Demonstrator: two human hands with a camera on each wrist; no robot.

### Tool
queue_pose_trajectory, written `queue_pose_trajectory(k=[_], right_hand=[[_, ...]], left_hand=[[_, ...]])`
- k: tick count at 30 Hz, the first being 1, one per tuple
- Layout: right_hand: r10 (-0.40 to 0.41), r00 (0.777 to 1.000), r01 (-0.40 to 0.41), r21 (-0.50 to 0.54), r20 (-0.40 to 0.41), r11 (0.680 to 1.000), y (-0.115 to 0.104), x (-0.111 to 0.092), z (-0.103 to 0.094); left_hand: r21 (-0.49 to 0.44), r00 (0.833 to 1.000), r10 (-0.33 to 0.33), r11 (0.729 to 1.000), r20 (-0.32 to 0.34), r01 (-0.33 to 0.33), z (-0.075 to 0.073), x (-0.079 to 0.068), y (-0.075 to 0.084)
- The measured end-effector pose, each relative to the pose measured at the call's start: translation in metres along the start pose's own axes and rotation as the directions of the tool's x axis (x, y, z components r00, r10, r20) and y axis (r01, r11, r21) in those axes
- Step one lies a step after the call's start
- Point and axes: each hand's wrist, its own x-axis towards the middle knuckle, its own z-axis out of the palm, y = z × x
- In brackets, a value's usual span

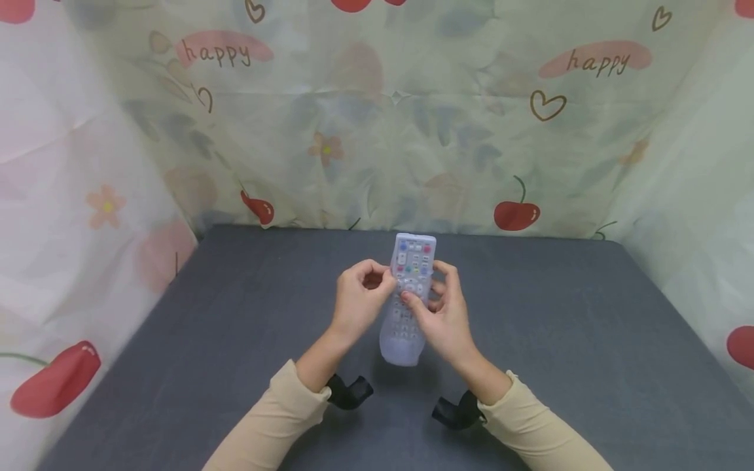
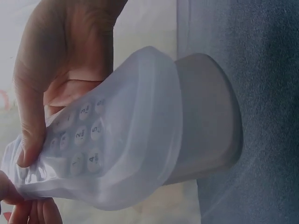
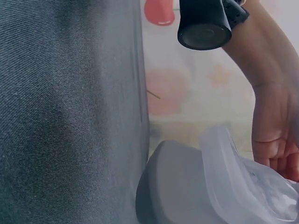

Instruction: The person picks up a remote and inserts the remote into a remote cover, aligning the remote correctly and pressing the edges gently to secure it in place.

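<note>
A remote control with coloured buttons is held up over the table in a translucent cover. Past the cover's rim at the lower end, the remote's grey body sticks out in both wrist views. My left hand pinches the cover at its left edge with thumb and forefinger. Around the right side, my right hand grips the remote, its thumb lying across the front over the buttons and its other fingers partly hidden behind. The left hand also appears beside the cover in the right wrist view.
A dark grey table lies under both hands. Behind it hangs a printed cloth with cherries and hearts, and more cloth hangs at both sides. Black wrist mounts stick out below the sleeves.
</note>
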Motion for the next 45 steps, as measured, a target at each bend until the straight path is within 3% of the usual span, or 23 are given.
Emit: queue_pose_trajectory(k=[6, 21, 31, 38, 42, 45], right_hand=[[-0.004, 1.0, 0.004, -0.003, -0.005, 1.0, -0.001, -0.001, -0.001], [0.061, 0.992, -0.059, -0.023, 0.113, 0.998, -0.006, 0.001, -0.01], [0.083, 0.978, -0.079, -0.028, 0.192, 0.996, -0.005, 0.002, -0.013], [0.182, 0.944, -0.162, -0.094, 0.277, 0.982, -0.001, 0.008, -0.015], [0.188, 0.929, -0.138, -0.173, 0.32, 0.975, 0.0, 0.01, -0.02], [0.154, 0.938, -0.093, -0.203, 0.311, 0.975, -0.002, 0.012, -0.027]], left_hand=[[-0.05, 0.997, -0.077, 0.996, 0.029, 0.078, 0.0, 0.001, -0.001], [-0.192, 0.985, -0.124, 0.971, 0.117, 0.145, -0.004, -0.001, 0.001], [-0.012, 0.99, -0.074, 0.997, 0.119, 0.076, -0.001, 0.002, 0.002], [-0.037, 0.995, -0.093, 0.995, 0.048, 0.094, 0.001, 0.004, 0.0], [-0.032, 0.993, -0.101, 0.994, 0.06, 0.103, 0.0, 0.003, -0.001], [-0.033, 0.991, -0.106, 0.993, 0.082, 0.109, -0.001, 0.001, -0.001]])
